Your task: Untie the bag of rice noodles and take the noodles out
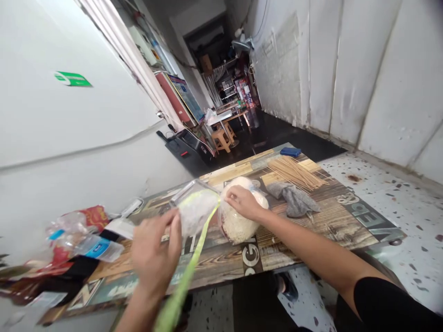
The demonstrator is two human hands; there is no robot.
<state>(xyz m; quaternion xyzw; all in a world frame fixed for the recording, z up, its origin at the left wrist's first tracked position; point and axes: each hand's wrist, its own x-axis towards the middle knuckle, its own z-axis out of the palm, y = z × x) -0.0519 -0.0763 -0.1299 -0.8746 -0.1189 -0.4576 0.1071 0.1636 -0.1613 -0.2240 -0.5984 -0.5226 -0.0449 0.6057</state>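
My left hand (154, 251) is raised over the table and pinches the edge of a small clear plastic bag (194, 207) with white contents. A light green strap (187, 272) runs from that bag's top down toward the bottom of the view. My right hand (242, 202) grips the top of a large clear bag of white noodle-like food (238, 221) that lies on the wood-pattern table (311, 226). The two bags touch each other between my hands.
A grey cloth (294, 198) and a bundle of bamboo skewers (294, 173) lie beyond the big bag, with a blue object (290, 151) at the far edge. A plastic water bottle (93, 246) and red wrappers (93, 216) crowd the left end. Walls flank both sides.
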